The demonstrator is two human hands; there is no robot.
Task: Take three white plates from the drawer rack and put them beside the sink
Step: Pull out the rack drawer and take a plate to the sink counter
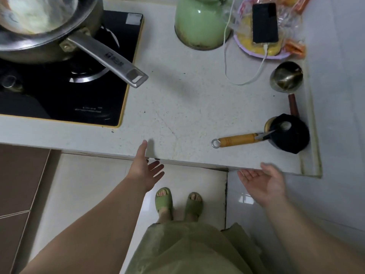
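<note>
No white plates, drawer rack or sink appear in the head view. My left hand is open with fingers spread, held at the front edge of the pale stone counter, thumb over the countertop. My right hand is also open, palm turned up, just below the counter's front edge further right. Neither hand holds anything. Both bare forearms reach up from the bottom of the frame.
A steel pan with a long handle sits on the black gas hob at left. A green kettle, a charging phone, a metal cup and a wooden-handled utensil in a black pot stand on the counter.
</note>
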